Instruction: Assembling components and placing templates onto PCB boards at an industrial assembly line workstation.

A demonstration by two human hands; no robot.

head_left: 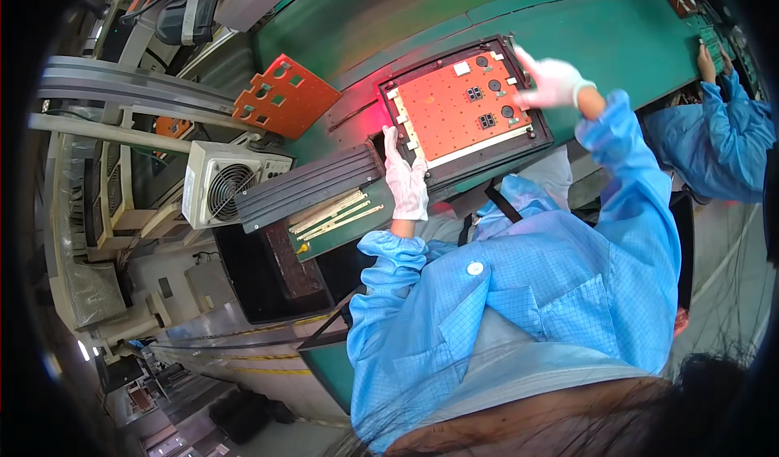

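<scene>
A black rectangular frame (540, 138) lies on the green bench with an orange-red circuit board (446, 104) in it. Round black parts, small black blocks and a white square sit on the board, and pale strips run along its edges. My left hand (406, 183), in a white glove, rests at the frame's left side, fingers stretched out along it. My right hand (556, 81), also gloved and slightly blurred, is over the frame's right edge with fingers apart. Neither hand shows anything held.
Left of the frame, an orange-red plate with cut-outs (286, 96) leans at the bench edge. Nearer stand a ridged black bar-shaped unit (312, 185), thin pale strips (337, 218) and a white fan unit (227, 183). Another person's hands (707, 61) hold a green board at far right.
</scene>
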